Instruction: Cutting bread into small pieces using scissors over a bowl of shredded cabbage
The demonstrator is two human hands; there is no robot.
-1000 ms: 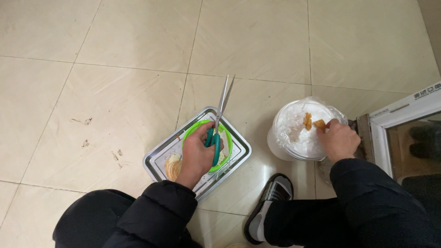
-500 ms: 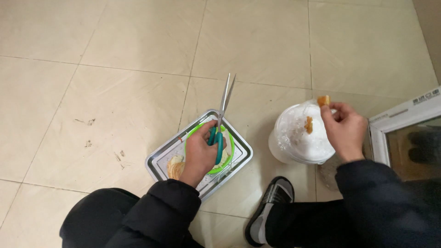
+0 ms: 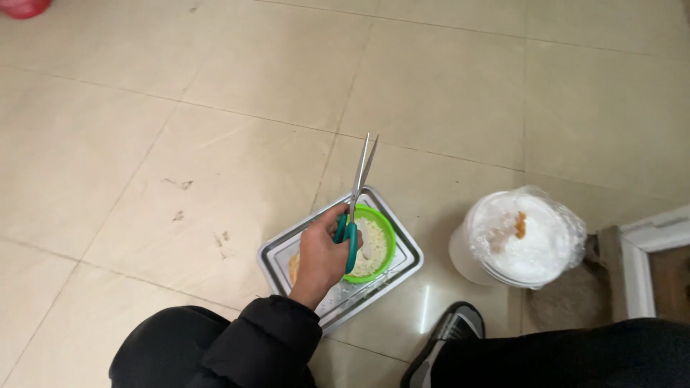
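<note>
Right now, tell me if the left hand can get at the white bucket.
Probably not at once: the left hand is full, gripping the scissors over the green bowl, and the white bucket stands apart to its right.

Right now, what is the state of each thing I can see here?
Left hand: closed around the scissors' handles.
Scissors: lifted, blades slightly apart, pointing away.
Green bowl: upright in the tray, holding pale chopped food.
Metal tray: flat on the floor.
White bucket: upright, plastic-lined.
Right hand: not visible.
</note>
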